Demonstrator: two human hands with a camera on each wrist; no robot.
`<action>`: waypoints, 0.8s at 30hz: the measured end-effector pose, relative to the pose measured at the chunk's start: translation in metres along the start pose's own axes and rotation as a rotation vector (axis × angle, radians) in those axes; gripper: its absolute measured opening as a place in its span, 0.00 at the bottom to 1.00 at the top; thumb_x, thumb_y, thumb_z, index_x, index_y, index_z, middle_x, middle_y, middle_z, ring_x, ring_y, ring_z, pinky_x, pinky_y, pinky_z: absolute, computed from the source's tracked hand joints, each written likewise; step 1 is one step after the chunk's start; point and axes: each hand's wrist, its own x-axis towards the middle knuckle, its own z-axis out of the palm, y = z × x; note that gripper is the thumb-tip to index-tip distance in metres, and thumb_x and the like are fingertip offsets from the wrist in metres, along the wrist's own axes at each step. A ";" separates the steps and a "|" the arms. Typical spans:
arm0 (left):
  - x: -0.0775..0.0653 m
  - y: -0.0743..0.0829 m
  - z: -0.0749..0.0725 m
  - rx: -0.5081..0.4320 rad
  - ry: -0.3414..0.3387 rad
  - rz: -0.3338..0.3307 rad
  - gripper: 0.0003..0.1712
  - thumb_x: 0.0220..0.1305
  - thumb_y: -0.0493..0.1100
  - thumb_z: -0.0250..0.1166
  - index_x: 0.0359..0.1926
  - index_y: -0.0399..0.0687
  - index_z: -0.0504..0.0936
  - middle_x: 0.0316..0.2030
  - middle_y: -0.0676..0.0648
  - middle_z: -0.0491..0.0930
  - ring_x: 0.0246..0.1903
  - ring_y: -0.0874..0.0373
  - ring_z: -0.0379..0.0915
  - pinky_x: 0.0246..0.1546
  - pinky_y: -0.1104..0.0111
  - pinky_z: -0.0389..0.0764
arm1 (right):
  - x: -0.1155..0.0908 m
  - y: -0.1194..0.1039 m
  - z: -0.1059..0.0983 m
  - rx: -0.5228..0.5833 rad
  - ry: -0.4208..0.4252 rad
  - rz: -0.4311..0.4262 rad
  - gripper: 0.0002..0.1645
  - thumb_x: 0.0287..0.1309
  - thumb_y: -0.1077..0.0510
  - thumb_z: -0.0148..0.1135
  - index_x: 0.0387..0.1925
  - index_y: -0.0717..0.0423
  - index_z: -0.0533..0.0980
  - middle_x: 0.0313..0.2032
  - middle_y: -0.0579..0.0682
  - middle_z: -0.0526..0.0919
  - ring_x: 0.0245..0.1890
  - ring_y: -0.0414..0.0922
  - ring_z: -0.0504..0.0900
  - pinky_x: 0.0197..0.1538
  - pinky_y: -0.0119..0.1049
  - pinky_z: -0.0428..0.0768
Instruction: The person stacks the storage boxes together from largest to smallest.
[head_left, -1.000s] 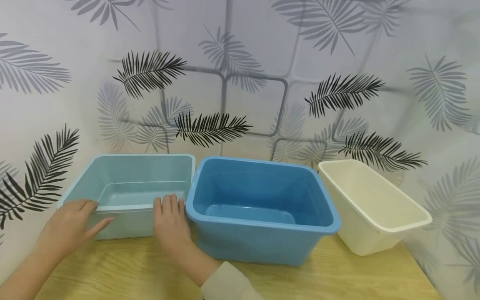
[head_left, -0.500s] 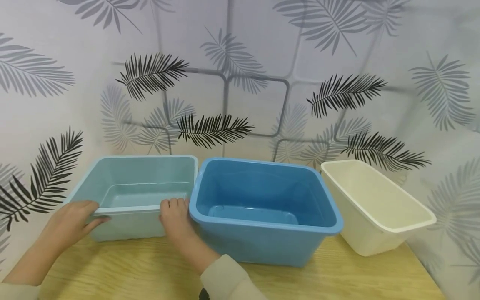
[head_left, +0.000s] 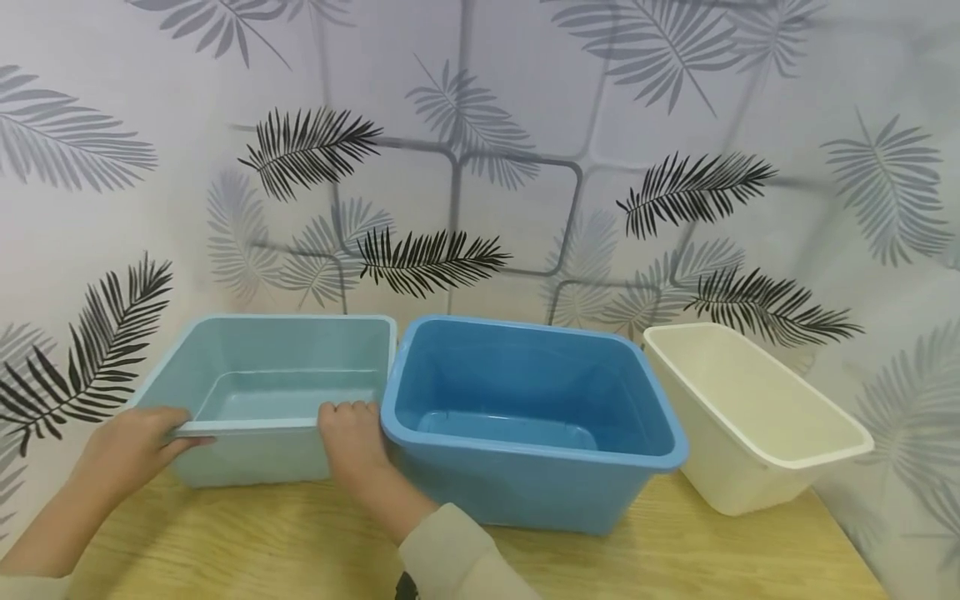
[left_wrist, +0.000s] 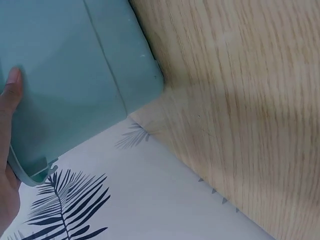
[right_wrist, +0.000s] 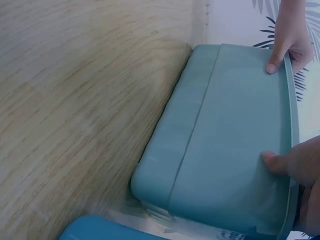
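A pale teal plastic bin (head_left: 270, 454) stands on the wooden table at the left. My left hand (head_left: 127, 450) grips its front rim near the left corner, fingers over the rim and thumb against the outer front wall. Near the right corner, my right hand (head_left: 354, 437) holds the same rim. In the right wrist view both thumbs press on the bin's front wall (right_wrist: 230, 130). Touching or nearly touching my right hand is a blue bin (head_left: 525, 492), standing just right of the teal one. The inside of the teal bin shows nothing in it.
A cream bin (head_left: 735, 475) stands at an angle to the right of the blue bin. Behind the bins hangs a leaf-patterned cloth or wall covering (head_left: 495, 208). The wooden table (head_left: 247, 542) extends in front, its right edge slanting down at the far right.
My right hand has shifted slightly along the rim, its fingers now curled over it. My left hand holds the rim more closely. The teal bin's front rim sits slightly lower in view.
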 end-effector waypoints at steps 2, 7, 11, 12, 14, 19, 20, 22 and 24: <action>-0.002 0.001 -0.003 0.003 -0.011 -0.021 0.25 0.39 0.57 0.69 0.14 0.57 0.59 0.13 0.60 0.54 0.16 0.67 0.47 0.15 0.74 0.54 | 0.000 -0.002 -0.004 0.002 -0.035 0.007 0.08 0.49 0.52 0.67 0.29 0.44 0.74 0.26 0.39 0.81 0.28 0.36 0.77 0.33 0.29 0.70; -0.006 0.001 -0.008 -0.007 0.007 -0.038 0.23 0.38 0.57 0.69 0.14 0.58 0.61 0.13 0.61 0.57 0.15 0.68 0.48 0.13 0.74 0.54 | -0.001 -0.006 -0.011 -0.009 -0.052 0.036 0.12 0.45 0.49 0.70 0.27 0.43 0.74 0.25 0.39 0.81 0.26 0.35 0.77 0.31 0.28 0.70; -0.007 -0.001 -0.011 -0.009 0.052 -0.014 0.23 0.40 0.62 0.65 0.14 0.58 0.62 0.13 0.62 0.56 0.15 0.69 0.47 0.13 0.74 0.54 | 0.000 -0.009 -0.016 0.017 -0.069 0.078 0.12 0.44 0.49 0.71 0.26 0.42 0.73 0.25 0.38 0.81 0.26 0.34 0.76 0.31 0.27 0.70; -0.008 -0.002 -0.012 -0.011 0.060 -0.007 0.24 0.41 0.63 0.64 0.14 0.58 0.61 0.13 0.62 0.56 0.15 0.70 0.47 0.13 0.74 0.54 | 0.000 -0.009 -0.018 0.025 -0.076 0.084 0.12 0.44 0.50 0.71 0.26 0.42 0.73 0.25 0.38 0.81 0.26 0.34 0.76 0.32 0.27 0.70; -0.008 -0.003 -0.014 -0.014 0.072 0.004 0.24 0.42 0.65 0.62 0.14 0.58 0.61 0.13 0.62 0.55 0.15 0.71 0.46 0.13 0.75 0.53 | 0.001 -0.010 -0.020 0.035 -0.079 0.090 0.11 0.45 0.50 0.70 0.26 0.42 0.74 0.24 0.37 0.81 0.26 0.34 0.76 0.31 0.26 0.69; -0.008 -0.005 -0.021 -0.014 0.099 0.033 0.26 0.45 0.70 0.54 0.13 0.58 0.60 0.13 0.63 0.55 0.16 0.72 0.45 0.13 0.75 0.53 | 0.003 -0.011 -0.028 0.022 -0.083 0.086 0.11 0.46 0.50 0.71 0.26 0.41 0.74 0.23 0.36 0.80 0.25 0.33 0.74 0.28 0.26 0.68; -0.007 -0.005 -0.023 -0.011 0.109 0.042 0.26 0.45 0.71 0.51 0.13 0.58 0.60 0.13 0.63 0.54 0.16 0.72 0.45 0.14 0.75 0.53 | 0.004 -0.010 -0.029 0.016 -0.089 0.087 0.11 0.45 0.49 0.71 0.26 0.41 0.74 0.24 0.36 0.80 0.25 0.33 0.75 0.28 0.26 0.68; -0.005 -0.005 -0.026 -0.013 0.116 0.054 0.27 0.46 0.72 0.48 0.13 0.57 0.60 0.12 0.63 0.54 0.15 0.73 0.44 0.13 0.76 0.52 | 0.006 -0.010 -0.033 0.005 -0.098 0.090 0.11 0.46 0.49 0.70 0.27 0.40 0.74 0.25 0.36 0.81 0.26 0.33 0.75 0.29 0.26 0.69; -0.002 -0.005 -0.030 -0.011 0.120 0.062 0.28 0.47 0.73 0.46 0.13 0.57 0.60 0.12 0.63 0.54 0.15 0.73 0.44 0.13 0.76 0.52 | 0.007 -0.008 -0.036 -0.002 -0.093 0.093 0.10 0.47 0.49 0.70 0.28 0.40 0.75 0.25 0.35 0.81 0.26 0.33 0.76 0.29 0.26 0.70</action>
